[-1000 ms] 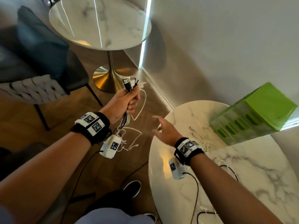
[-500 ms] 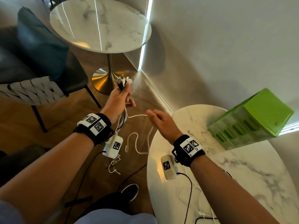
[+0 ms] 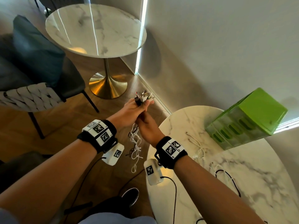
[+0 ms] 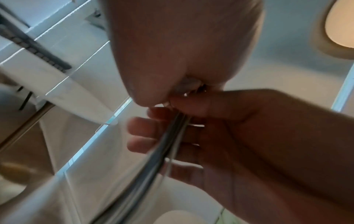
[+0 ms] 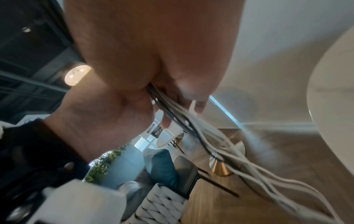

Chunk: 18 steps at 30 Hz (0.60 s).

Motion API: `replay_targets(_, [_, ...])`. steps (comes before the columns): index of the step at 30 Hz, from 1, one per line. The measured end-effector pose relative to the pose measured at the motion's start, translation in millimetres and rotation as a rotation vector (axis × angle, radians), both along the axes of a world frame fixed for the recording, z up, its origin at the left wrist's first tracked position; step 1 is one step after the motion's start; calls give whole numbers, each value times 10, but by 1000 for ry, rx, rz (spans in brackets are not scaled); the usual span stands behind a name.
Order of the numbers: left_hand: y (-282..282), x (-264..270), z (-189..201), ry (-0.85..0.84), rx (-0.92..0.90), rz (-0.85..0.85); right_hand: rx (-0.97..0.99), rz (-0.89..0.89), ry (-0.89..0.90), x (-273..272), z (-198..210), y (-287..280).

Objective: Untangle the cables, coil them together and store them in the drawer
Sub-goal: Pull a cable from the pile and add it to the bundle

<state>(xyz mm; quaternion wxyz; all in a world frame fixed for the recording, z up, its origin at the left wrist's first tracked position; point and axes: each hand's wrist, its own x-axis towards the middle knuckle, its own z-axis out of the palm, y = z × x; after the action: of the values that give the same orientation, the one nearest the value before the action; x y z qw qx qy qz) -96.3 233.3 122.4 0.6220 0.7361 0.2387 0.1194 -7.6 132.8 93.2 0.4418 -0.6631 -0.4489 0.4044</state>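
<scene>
My left hand (image 3: 131, 110) is curled tight round the bundle of cables (image 3: 135, 143) just below their plugs, my right hand (image 3: 148, 126) directly beneath it with its fingers (image 4: 141, 133) wrapped loosely round the same strands, which hang tangled over the floor beside the desk (image 3: 242, 183).

Cables (image 3: 135, 139) in your hands: mostly white, a few black strands mixed in. Your wristbands (image 3: 98, 135) are black with white plates carrying black-and-white square tag patterns. Drawer unit (image 3: 247, 120) is green, translucent front, brighter opaque top. Tables (image 3: 242, 175) are white marble with grey veining; far one has a gold base (image 3: 108, 85). Chair (image 3: 35, 50) is dark teal with a white woven throw (image 3: 30, 97)
</scene>
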Motion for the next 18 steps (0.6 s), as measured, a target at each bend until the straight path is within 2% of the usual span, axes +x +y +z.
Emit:
replay_targets(2, [27,-32,104,-47,-144,-92,38,-114,122,-15,-2,-68])
replay_targets(5, [42,-79,62,-151,-330,-227,59,-156,232,67,86,-136])
replay_targets(7, [-1,-60,-169,-121,-324,-336,87,-133,334,137,190,-182])
replay_targets(9, [-120,-7,-417,107,-192,-462,73,-133,465,196,307,-238])
replay_targets(11, [-171,62,-602,347,18,-628,42,-119,544,259,420,-317])
replay_targets(13, [-63,135,-650,410,171,-668,40,-110,517,331,501,-403])
replay_targets(16, [232,228,-592,332,479,-410,83,-160,396,399,492,-497])
replay_targets(18, [312,251,-618,283,773,-269,152,-223,397,383,481,-517])
